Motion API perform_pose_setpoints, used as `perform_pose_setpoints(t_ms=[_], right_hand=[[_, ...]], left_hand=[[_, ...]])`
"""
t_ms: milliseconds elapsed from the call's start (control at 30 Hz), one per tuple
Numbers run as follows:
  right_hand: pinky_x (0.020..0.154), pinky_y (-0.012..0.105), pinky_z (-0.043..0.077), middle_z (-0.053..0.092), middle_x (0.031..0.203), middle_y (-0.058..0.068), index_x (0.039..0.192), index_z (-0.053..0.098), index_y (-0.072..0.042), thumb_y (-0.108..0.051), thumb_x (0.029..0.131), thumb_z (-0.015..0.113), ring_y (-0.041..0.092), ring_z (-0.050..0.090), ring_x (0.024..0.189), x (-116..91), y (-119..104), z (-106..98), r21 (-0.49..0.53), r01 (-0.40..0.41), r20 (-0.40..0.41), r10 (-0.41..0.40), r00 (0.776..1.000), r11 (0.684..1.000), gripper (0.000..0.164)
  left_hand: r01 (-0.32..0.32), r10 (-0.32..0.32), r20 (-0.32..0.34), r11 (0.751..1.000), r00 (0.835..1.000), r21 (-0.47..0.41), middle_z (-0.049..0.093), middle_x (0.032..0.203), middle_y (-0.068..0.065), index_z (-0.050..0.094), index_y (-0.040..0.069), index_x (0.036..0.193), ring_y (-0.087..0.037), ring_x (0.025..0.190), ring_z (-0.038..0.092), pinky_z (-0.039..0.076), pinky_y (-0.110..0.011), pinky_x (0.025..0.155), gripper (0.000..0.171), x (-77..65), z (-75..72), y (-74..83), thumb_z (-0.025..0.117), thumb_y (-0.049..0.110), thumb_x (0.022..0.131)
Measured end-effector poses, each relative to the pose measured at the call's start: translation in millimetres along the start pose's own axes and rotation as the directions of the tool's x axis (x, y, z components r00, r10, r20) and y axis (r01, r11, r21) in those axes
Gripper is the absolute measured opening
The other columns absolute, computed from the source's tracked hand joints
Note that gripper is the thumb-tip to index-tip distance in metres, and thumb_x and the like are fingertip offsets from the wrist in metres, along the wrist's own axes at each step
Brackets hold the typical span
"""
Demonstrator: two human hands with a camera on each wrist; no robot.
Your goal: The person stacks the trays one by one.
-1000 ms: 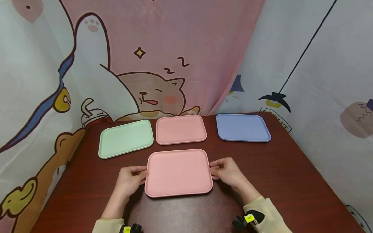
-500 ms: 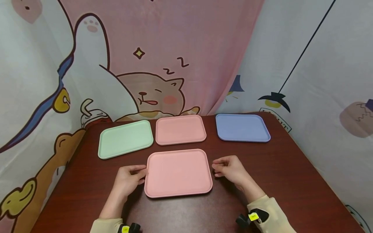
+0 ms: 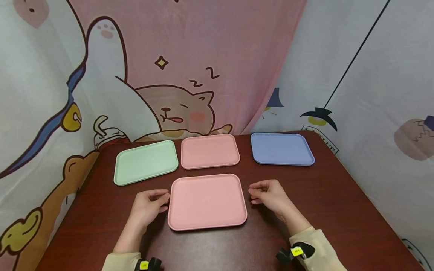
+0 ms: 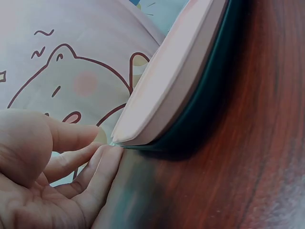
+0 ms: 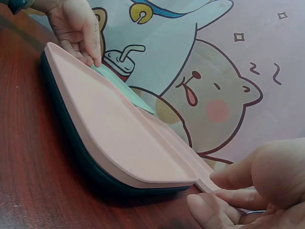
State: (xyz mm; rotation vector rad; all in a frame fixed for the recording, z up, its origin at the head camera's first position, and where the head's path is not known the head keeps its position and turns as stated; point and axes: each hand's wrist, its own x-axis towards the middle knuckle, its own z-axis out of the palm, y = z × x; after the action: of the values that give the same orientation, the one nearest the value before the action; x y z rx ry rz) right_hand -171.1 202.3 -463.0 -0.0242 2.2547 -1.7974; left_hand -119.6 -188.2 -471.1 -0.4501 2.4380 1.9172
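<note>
A pink rectangular tray with a low raised rim lies flat at the front middle of the table. In both wrist views a dark green band shows beneath its pink rim. My left hand is beside the tray's left edge, fingertips right by the rim and fingers loosely bent, gripping nothing. To the right of the tray, a small gap away, my right hand hovers with relaxed fingers and holds nothing. In the right wrist view the right hand's fingers overlap the tray corner.
Along the back stand three more trays: a green one at left, a second pink one in the middle and a blue one at right. The brown wooden table meets a printed cartoon curtain behind it.
My right hand has come away from the pink tray's right edge, moving right. The left hand has eased slightly left off the rim. All the trays stay in place.
</note>
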Motion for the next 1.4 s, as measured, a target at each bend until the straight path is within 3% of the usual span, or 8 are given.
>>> perform_pose_setpoints(t_ms=[300,533,733,900,1067,1233,1400], right_hand=[[0.074,0.034,0.065,0.071,0.107,0.028,0.123,0.064,0.022,0.004,0.101,0.066,0.032,0.074,0.086,4.9,-9.8,-5.5,0.004,0.025,0.000,-0.025,1.000,1.000,0.029],[0.077,0.036,0.065,0.068,0.116,0.033,0.127,0.061,0.021,0.005,0.102,0.063,0.033,0.073,0.094,10.4,-21.8,-10.4,-0.007,0.043,0.007,-0.043,0.999,0.999,0.030],[0.078,0.036,0.065,0.071,0.109,0.028,0.126,0.063,0.020,0.003,0.102,0.064,0.031,0.074,0.093,20.3,-34.7,-14.0,-0.013,0.067,0.016,-0.067,0.998,0.998,0.030],[0.081,0.036,0.065,0.072,0.104,0.020,0.126,0.061,0.022,0.004,0.101,0.064,0.025,0.074,0.091,29.4,-43.5,-13.5,0.069,0.070,0.043,-0.074,0.996,0.995,0.031],[0.086,0.037,0.064,0.070,0.109,0.024,0.130,0.056,0.023,0.004,0.102,0.064,0.022,0.074,0.093,38.8,-49.0,-11.6,0.111,0.051,0.083,-0.060,0.995,0.992,0.035],[0.088,0.039,0.063,0.073,0.104,0.019,0.130,0.055,0.024,0.003,0.102,0.064,0.024,0.075,0.095,49.3,-56.3,-8.6,0.107,0.075,0.110,-0.087,0.990,0.991,0.036],[0.089,0.039,0.063,0.074,0.107,0.022,0.130,0.055,0.024,0.003,0.102,0.063,0.024,0.076,0.093,60.5,-67.2,-1.0,0.097,0.092,0.135,-0.104,0.985,0.991,0.035]], left_hand=[[-0.007,0.007,0.005,1.000,1.000,0.022,0.073,0.113,-0.022,0.068,-0.011,0.128,-0.026,0.100,0.073,0.065,-0.031,0.076,0.031,5.5,-6.5,9.8,0.070,0.005,0.101],[-0.051,0.050,0.021,0.998,0.999,0.049,0.071,0.119,-0.026,0.065,-0.013,0.132,-0.032,0.103,0.073,0.065,-0.034,0.078,0.036,11.2,-19.6,20.3,0.069,0.008,0.103],[-0.072,0.070,0.027,0.995,0.997,0.068,0.069,0.124,-0.028,0.063,-0.013,0.134,-0.034,0.109,0.072,0.064,-0.033,0.083,0.038,15.9,-34.5,29.1,0.068,0.010,0.104],[-0.087,0.084,0.037,0.993,0.996,0.074,0.068,0.126,-0.030,0.061,-0.014,0.136,-0.036,0.111,0.072,0.063,-0.031,0.085,0.040,23.3,-46.0,33.5,0.067,0.010,0.105],[-0.089,0.086,0.047,0.994,0.995,0.063,0.064,0.130,-0.033,0.058,-0.016,0.138,-0.027,0.107,0.073,0.062,-0.029,0.087,0.043,30.9,-58.6,37.1,0.067,0.009,0.105],[-0.097,0.095,0.033,0.992,0.995,0.077,0.064,0.132,-0.032,0.058,-0.015,0.139,-0.015,0.100,0.073,0.062,-0.029,0.087,0.045,36.3,-72.3,41.5,0.069,0.011,0.104],[-0.099,0.097,0.023,0.987,0.995,0.129,0.063,0.136,-0.030,0.059,-0.013,0.141,-0.018,0.104,0.073,0.061,-0.028,0.089,0.048,42.6,-86.9,42.7,0.069,0.017,0.105]])
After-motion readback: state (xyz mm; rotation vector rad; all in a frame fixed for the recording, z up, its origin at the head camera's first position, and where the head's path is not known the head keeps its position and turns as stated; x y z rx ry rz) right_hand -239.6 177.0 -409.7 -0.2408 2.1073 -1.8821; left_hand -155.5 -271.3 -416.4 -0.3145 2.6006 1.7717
